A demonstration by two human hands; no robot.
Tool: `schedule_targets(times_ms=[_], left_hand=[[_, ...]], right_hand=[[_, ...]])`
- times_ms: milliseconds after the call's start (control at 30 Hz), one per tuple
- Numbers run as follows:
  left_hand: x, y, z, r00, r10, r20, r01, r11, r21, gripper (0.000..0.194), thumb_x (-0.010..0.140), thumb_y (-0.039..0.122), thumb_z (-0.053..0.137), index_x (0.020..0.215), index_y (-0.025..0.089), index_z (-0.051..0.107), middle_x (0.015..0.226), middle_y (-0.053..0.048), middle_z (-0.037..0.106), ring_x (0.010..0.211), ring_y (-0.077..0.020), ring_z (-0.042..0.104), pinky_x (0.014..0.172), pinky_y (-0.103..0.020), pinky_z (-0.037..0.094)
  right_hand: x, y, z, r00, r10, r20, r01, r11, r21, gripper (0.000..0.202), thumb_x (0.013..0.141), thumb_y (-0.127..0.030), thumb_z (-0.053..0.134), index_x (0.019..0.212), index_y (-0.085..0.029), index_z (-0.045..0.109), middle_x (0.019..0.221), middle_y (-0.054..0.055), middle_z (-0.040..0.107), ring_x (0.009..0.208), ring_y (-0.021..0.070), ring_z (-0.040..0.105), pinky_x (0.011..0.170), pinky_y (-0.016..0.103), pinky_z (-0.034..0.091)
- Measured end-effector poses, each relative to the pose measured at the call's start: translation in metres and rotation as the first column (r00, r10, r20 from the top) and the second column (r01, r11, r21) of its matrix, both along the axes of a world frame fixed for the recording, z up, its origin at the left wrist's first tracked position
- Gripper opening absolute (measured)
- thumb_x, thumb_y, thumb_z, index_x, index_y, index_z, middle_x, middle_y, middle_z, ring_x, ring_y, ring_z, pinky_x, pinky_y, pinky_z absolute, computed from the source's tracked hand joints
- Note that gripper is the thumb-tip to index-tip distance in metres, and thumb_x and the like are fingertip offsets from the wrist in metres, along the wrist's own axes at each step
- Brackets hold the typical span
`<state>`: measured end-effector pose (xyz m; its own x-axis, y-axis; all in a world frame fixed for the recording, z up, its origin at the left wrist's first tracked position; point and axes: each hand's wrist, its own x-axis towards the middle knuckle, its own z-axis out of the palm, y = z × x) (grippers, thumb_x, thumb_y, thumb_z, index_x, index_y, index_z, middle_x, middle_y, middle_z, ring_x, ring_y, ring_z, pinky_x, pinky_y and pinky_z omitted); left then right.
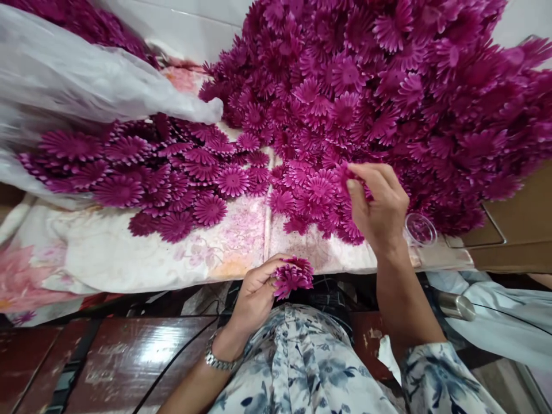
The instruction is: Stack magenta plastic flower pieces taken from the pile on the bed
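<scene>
Magenta flower heads [371, 86] are heaped across the back and right of the cloth-covered table [129, 259], with a flatter spread of larger ones [142, 178] to the left, partly under a clear plastic bag [77, 80].

Your right hand [379, 204] is raised at the near edge of the heap, thumb and fingertips pinched on a single flower [345, 172] that sits just clear of its neighbours. Your left hand [254, 296] is lower, at the table's front edge, fingers curled around a small stack of flowers [293, 277] held against the palm.

Judgement: the step in hand looks like picking one piece from the pile to add to the stack in the left hand. The next move would call for bringing the pinched flower down and across to the stack and seating it centred on the top piece, with the left grip loose enough to admit it but firm enough that the stack does not fan out.

A small clear plastic cup [420, 230] stands just beside your right wrist. A metal cylinder [455, 305] lies below the table edge at right. A wristwatch [218, 359] is on your left wrist.

No brand, label or legible writing is visible anywhere; the cloth carries only a faded floral print.
</scene>
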<state>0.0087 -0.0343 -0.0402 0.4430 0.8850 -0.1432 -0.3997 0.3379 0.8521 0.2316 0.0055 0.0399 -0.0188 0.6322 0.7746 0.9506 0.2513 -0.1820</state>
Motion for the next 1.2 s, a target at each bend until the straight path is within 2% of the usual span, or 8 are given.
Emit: schedule_targets(times_ms=[200,367,500,600,733,867,967,1200], left_hand=[[0.005,0.004,0.007,0.988,0.146,0.050,-0.141,0.985,-0.103,0.028,0.061,0.032,0.078,0.085,0.019,0.076,0.095,-0.008,0.069,0.088,-0.0218,0.062,0.080,-0.032,0.051],[0.006,0.005,0.006,0.992,0.118,0.041,-0.118,0.993,0.004,0.027,0.065,0.036,0.076,0.088,0.021,0.076,0.098,-0.009,0.071,0.095,-0.0232,0.062,0.085,-0.032,0.048],[0.007,0.005,0.009,0.998,0.060,0.017,-0.060,0.998,-0.013,0.029,0.068,0.035,0.073,0.093,0.019,0.075,0.109,-0.011,0.068,0.098,-0.0235,0.061,0.088,-0.033,0.046],[0.010,0.007,0.014,0.991,0.111,0.069,-0.101,0.986,-0.133,0.024,0.065,0.032,0.075,0.084,0.018,0.076,0.088,-0.008,0.072,0.079,-0.0182,0.062,0.076,-0.029,0.049],[0.015,0.010,0.019,0.969,0.240,0.061,-0.218,0.944,-0.246,0.015,0.056,0.022,0.078,0.068,0.016,0.072,0.058,0.000,0.062,0.054,-0.0087,0.050,0.056,-0.020,0.043],[0.019,0.011,0.022,0.965,0.258,0.036,-0.240,0.935,-0.260,0.008,0.060,0.019,0.073,0.066,0.016,0.071,0.060,0.001,0.061,0.054,-0.0072,0.048,0.052,-0.018,0.039],[0.020,0.010,0.021,0.972,0.220,0.079,-0.195,0.950,-0.243,0.011,0.064,0.022,0.072,0.073,0.016,0.073,0.066,-0.001,0.065,0.063,-0.0110,0.055,0.064,-0.023,0.046],[0.018,0.003,0.010,0.990,0.133,0.036,-0.129,0.988,-0.089,0.017,0.070,0.031,0.072,0.077,0.016,0.073,0.070,-0.002,0.067,0.068,-0.0148,0.057,0.071,-0.028,0.047]], right_hand=[[-0.010,-0.007,-0.002,0.986,0.103,-0.134,-0.121,0.983,-0.140,0.018,0.085,-0.020,0.055,0.100,-0.018,0.066,0.097,0.009,0.067,0.093,0.0181,0.062,0.083,0.035,0.050],[-0.051,-0.040,-0.020,0.811,0.342,-0.474,-0.549,0.724,-0.418,0.012,0.086,-0.019,0.054,0.089,-0.015,0.066,0.076,0.004,0.064,0.069,0.0113,0.060,0.063,0.024,0.050],[-0.037,-0.030,-0.017,0.888,0.261,-0.378,-0.390,0.863,-0.322,0.011,0.085,-0.017,0.055,0.087,-0.017,0.065,0.073,0.002,0.065,0.066,0.0106,0.060,0.060,0.023,0.049],[0.000,-0.007,-0.001,0.990,0.042,-0.133,-0.059,0.990,-0.124,0.017,0.085,-0.018,0.055,0.098,-0.022,0.065,0.079,0.002,0.067,0.068,0.0133,0.061,0.063,0.029,0.051],[0.024,0.001,0.009,0.972,-0.232,0.024,0.230,0.972,0.047,0.034,0.081,-0.024,0.061,0.114,-0.019,0.059,0.102,0.011,0.065,0.095,0.0242,0.059,0.083,0.045,0.048],[-0.016,-0.027,-0.005,0.995,0.056,-0.080,-0.062,0.996,-0.065,0.014,0.083,-0.018,0.058,0.095,-0.020,0.064,0.085,0.005,0.066,0.080,0.0173,0.061,0.069,0.032,0.051],[-0.053,-0.048,-0.024,0.933,0.302,-0.194,-0.347,0.900,-0.265,0.010,0.083,-0.017,0.059,0.093,-0.019,0.062,0.080,0.004,0.064,0.077,0.0156,0.059,0.067,0.030,0.051],[-0.065,-0.049,-0.049,0.919,0.310,-0.243,-0.381,0.854,-0.354,0.005,0.084,-0.022,0.058,0.086,-0.018,0.057,0.077,0.006,0.061,0.076,0.0182,0.054,0.068,0.033,0.048]])
